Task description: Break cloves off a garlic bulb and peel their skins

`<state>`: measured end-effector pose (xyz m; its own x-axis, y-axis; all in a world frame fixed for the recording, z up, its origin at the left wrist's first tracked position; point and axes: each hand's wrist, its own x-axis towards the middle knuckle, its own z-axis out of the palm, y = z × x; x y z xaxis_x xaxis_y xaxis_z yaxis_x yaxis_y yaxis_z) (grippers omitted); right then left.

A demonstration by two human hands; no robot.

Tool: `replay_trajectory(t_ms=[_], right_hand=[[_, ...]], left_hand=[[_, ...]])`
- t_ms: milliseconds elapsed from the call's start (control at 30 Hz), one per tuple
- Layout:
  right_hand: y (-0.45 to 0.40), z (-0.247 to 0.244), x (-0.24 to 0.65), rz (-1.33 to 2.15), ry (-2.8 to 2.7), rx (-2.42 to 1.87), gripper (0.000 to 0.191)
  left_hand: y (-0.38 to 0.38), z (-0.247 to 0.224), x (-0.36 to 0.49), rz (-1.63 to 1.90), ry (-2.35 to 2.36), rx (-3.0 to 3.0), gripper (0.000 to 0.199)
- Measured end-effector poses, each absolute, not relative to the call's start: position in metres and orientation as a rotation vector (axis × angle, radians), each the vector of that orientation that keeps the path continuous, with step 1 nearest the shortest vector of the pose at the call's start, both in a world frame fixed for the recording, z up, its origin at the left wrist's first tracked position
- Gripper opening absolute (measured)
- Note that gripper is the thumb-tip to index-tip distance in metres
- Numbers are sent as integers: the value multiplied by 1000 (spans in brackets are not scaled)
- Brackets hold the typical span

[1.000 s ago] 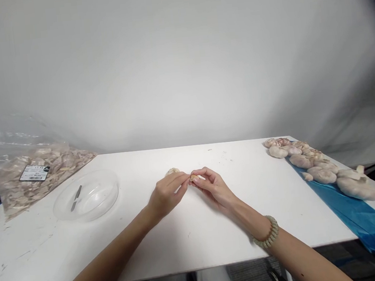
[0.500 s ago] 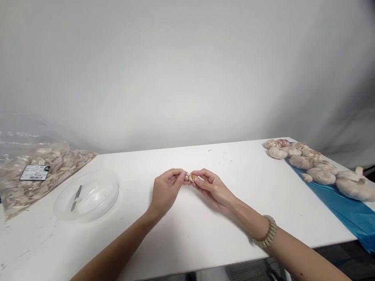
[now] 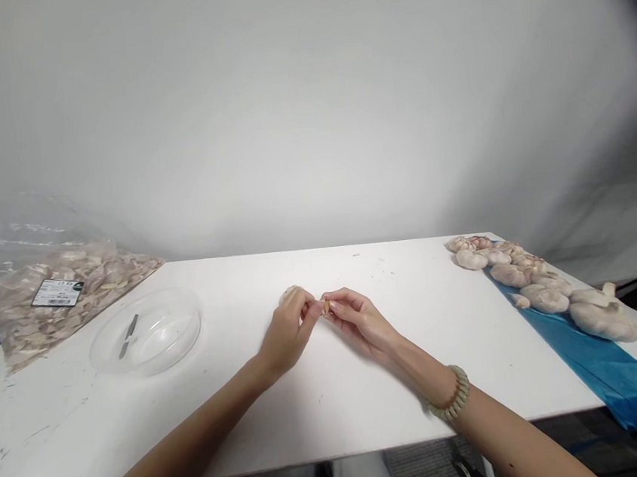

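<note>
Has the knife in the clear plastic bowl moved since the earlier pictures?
No. Against the white table, the knife keeps its place and slant, at the same spot in the clear plastic bowl.

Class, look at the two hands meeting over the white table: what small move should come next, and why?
Probably the left hand should pull gently at the edge of the small tan piece, likely garlic, while the right hand steadies it. The right thumb and fingers pinch the piece, and the left fingertips meet its near side.
</note>
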<state>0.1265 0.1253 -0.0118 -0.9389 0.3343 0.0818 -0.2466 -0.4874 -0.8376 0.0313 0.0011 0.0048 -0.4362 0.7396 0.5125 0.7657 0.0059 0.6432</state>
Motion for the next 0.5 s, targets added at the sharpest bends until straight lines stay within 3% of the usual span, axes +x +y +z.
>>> replay_trajectory(t_ms=[100, 500], right_hand=[[125, -12, 127, 2474, -1357, -128, 16], [124, -12, 124, 2512, -1352, -15, 15]], left_hand=[[2, 2, 30, -1390, -2145, -1750, 27], [3, 8, 37, -1919, -2273, -1775, 38]])
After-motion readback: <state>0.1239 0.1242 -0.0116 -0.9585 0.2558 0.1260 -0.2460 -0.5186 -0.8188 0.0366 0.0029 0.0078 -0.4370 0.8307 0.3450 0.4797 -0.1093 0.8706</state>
